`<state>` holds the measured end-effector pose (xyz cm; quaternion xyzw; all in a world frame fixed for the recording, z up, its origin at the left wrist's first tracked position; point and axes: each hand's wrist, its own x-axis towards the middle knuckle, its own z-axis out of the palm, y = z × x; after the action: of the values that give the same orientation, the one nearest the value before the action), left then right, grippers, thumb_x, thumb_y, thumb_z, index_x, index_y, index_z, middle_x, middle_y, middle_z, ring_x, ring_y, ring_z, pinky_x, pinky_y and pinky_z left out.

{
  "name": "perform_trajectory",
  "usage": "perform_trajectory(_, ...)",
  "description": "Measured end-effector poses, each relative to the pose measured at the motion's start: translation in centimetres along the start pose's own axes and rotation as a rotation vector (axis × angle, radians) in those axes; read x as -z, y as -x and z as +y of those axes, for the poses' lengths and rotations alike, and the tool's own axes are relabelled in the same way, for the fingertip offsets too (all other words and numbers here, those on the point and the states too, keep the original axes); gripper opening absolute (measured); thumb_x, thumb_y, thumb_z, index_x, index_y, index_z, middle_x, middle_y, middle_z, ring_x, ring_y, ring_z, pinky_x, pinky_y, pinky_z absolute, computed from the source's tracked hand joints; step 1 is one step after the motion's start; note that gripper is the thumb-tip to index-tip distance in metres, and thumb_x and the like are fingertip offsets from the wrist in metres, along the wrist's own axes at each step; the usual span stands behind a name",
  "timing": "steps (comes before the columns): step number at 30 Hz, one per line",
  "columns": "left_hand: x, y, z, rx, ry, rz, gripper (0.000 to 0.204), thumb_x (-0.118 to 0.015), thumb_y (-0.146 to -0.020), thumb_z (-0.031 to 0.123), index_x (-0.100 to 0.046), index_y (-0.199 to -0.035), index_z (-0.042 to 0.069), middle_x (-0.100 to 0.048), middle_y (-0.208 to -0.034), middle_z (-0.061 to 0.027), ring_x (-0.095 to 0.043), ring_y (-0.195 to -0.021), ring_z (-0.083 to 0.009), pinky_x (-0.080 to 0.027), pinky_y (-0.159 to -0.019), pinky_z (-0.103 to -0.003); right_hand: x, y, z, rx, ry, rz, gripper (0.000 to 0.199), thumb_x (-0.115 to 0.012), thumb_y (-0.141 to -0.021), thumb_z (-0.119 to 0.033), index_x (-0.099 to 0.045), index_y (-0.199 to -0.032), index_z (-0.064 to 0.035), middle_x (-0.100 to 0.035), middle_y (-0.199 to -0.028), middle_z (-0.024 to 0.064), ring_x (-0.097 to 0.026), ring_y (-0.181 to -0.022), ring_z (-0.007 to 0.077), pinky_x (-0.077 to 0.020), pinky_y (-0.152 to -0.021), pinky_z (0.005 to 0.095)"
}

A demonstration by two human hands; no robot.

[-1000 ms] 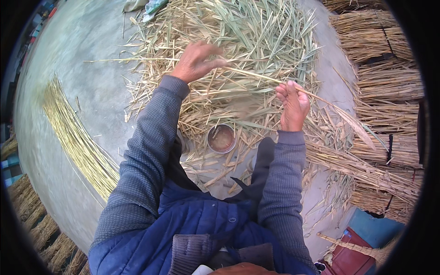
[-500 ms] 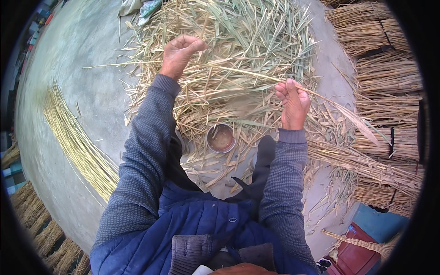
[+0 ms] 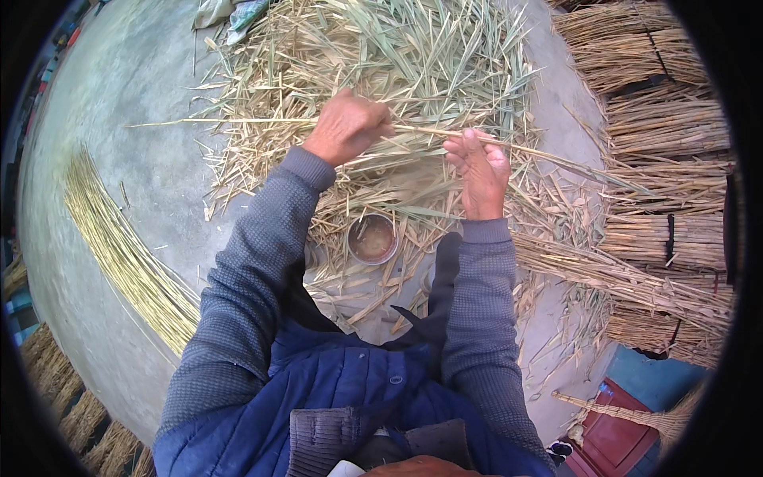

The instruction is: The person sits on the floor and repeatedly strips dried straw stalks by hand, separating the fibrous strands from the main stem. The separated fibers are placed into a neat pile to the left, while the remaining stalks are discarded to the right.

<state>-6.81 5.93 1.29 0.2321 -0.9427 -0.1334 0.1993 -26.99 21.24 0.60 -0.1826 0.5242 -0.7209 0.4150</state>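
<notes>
My left hand [image 3: 347, 127] has slid back toward my right hand [image 3: 479, 168]; both pinch one long stalk [image 3: 238, 122] (axis left-right, its free end far left), over the straw heap [image 3: 413, 56].

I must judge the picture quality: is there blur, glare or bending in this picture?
Head view: soft even daylight, no glare; a black fisheye rim bends the tied straw bundles at the right; left hand, right hand and the thin pale stalk look sharp.
</notes>
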Motion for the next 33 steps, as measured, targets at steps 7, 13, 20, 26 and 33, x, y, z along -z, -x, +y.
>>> perform_trajectory(7,1.0,1.1,-0.6,0.149,0.267,-0.124,0.022,-0.079,-0.082,0.026,-0.068,-0.086,0.007,-0.069,-0.074,-0.0094,-0.067,-0.071,-0.0225,-0.047,-0.070,-0.036,0.1,0.1,-0.3,0.011,0.058,0.004,0.033,-0.070,-0.096,-0.025,-0.060,-0.105,0.0051,-0.071,-0.095,0.0153,-0.073,-0.081,0.0189,-0.0586,-0.069,0.0241)
perform_trajectory(13,-2.1,-0.4,2.4,0.245,0.669,-0.052,0.025,-0.079,-0.086,0.022,-0.071,-0.095,0.000,-0.071,-0.079,-0.0069,-0.065,-0.073,-0.0139,-0.051,-0.065,-0.030,-1.8,1.5,0.2,0.021,0.081,-0.091,0.041,-0.064,-0.100,-0.031,-0.062,-0.115,0.0072,-0.072,-0.099,0.0167,-0.073,-0.088,0.0197,-0.0581,-0.073,0.0262)
perform_trajectory(20,-3.0,-0.5,2.7,0.269,0.778,-0.050,0.022,-0.079,-0.087,0.019,-0.071,-0.096,0.000,-0.070,-0.082,-0.0036,-0.063,-0.075,-0.0068,-0.052,-0.068,-0.025,-1.6,1.8,-0.3,-0.017,0.121,-0.066,0.031,-0.057,-0.102,-0.020,-0.062,-0.117,0.0064,-0.071,-0.103,0.0150,-0.074,-0.091,0.0212,-0.0580,-0.074,0.0261)
perform_trajectory(26,-3.9,-0.6,3.3,0.429,0.987,-0.069,0.020,-0.081,-0.086,0.016,-0.072,-0.094,0.001,-0.070,-0.083,-0.0001,-0.062,-0.077,-0.0065,-0.051,-0.071,-0.023,-1.7,2.0,-0.6,-0.027,0.105,-0.043,0.028,-0.053,-0.102,-0.014,-0.062,-0.118,0.0071,-0.070,-0.106,0.0159,-0.074,-0.090,0.0223,-0.0581,-0.074,0.0266)
perform_trajectory(33,-4.4,-0.5,2.9,0.385,0.900,0.064,0.024,-0.083,-0.083,0.020,-0.072,-0.095,0.002,-0.072,-0.088,-0.0042,-0.065,-0.081,-0.0086,-0.053,-0.074,-0.025,-0.9,1.6,-0.1,-0.095,0.023,-0.058,0.026,-0.054,-0.102,-0.015,-0.059,-0.115,0.0071,-0.070,-0.104,0.0172,-0.074,-0.090,0.0235,-0.0588,-0.075,0.0275)
